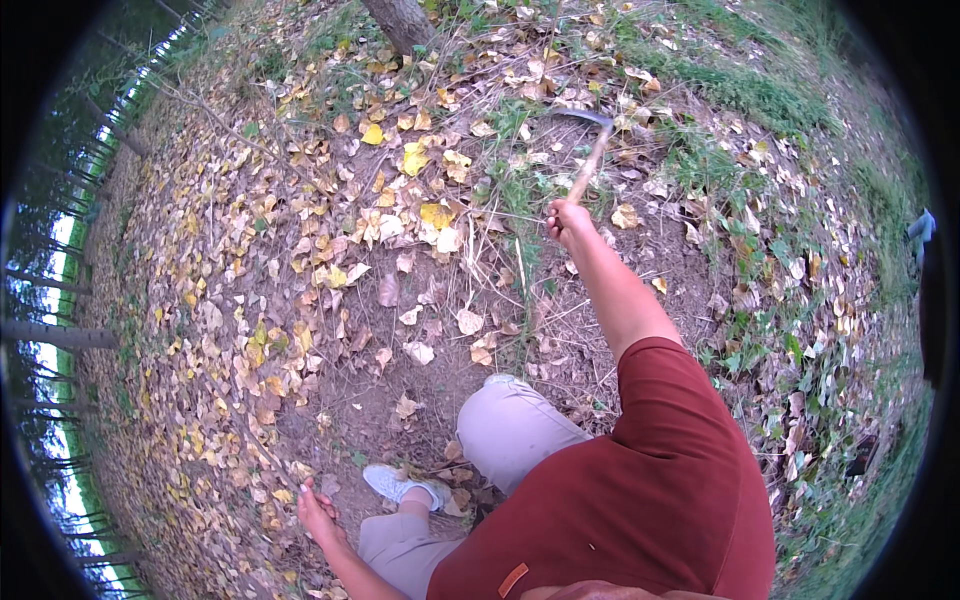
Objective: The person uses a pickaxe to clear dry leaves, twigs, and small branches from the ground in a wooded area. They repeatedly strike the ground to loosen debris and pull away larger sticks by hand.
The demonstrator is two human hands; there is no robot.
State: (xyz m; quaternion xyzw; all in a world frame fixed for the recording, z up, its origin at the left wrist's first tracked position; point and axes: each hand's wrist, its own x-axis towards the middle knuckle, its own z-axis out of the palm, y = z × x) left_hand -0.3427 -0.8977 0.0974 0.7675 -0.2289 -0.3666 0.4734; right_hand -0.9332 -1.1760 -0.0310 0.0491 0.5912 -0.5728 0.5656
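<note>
Head view, right hand [567, 222]: arm extended forward; grip clenched around the wooden handle of the sickle [589, 168].
Sickle position: ahead of the person, curved blade pointing left, near grass [512, 120].
Left hand [319, 516]: low, left of the pale shoe [392, 485]; grip state cannot be told.
Ground [385, 410]: soil, scattered leaves [469, 322].

The sickle [592, 163], held by its pale wooden handle [585, 178], slants up-right, blade [586, 115] (bluish-grey, gently curved) pointing left.
</note>
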